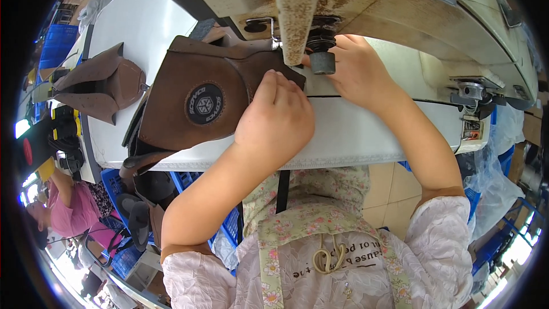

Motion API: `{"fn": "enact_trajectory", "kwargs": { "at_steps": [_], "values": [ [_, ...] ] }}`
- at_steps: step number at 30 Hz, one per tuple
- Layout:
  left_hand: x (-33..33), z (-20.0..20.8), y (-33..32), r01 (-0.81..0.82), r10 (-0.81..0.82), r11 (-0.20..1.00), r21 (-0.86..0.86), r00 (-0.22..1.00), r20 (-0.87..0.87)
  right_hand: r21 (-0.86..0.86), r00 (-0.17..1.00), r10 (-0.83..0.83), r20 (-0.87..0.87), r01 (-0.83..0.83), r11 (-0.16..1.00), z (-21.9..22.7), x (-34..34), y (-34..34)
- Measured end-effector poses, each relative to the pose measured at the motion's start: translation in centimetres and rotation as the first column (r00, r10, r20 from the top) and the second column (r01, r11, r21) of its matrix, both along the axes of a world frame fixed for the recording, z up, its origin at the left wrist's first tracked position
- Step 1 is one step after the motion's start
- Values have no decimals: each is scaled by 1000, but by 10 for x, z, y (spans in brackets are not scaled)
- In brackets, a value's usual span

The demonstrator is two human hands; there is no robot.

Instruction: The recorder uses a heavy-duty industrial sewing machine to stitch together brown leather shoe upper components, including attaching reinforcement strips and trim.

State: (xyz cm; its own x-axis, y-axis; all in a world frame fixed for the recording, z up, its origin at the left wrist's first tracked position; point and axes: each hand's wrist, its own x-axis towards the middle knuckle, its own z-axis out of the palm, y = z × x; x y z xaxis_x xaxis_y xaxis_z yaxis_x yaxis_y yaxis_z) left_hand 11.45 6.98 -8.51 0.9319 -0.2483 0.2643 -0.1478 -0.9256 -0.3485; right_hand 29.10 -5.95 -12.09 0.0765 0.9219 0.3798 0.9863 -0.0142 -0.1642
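Note:
A brown leather shoe upper [166, 106] with a round black patch lies on the white sewing machine bed, its right end under the machine head [366, 0]. My left hand [277, 111] is closed on this end, fingers bunched together on the leather. My right hand [357, 71] reaches behind the round grey knob [322, 63] beside the leather's tip. Its fingertips are largely hidden by the knob and the machine head, so their grip does not show. The needle area is also hidden. Further left, a second brown leather upper [128, 80] lies folded on the table.
A ruler strip [343, 160] runs along the table's front edge. Below on the left stands a blue crate [189, 180] near dark shoe parts [146, 217]. A person in pink [74, 212] sits further left. Clear plastic bags [494, 177] hang at the right.

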Motion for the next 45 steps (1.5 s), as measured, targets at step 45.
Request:
{"fn": "enact_trajectory", "kwargs": {
  "at_steps": [45],
  "values": [
    [13, -4, 12, -5, 4, 999, -49, 1000, -13, 8, 997, 24, -73, -24, 1000, 1, 0, 7]
  ]
}}
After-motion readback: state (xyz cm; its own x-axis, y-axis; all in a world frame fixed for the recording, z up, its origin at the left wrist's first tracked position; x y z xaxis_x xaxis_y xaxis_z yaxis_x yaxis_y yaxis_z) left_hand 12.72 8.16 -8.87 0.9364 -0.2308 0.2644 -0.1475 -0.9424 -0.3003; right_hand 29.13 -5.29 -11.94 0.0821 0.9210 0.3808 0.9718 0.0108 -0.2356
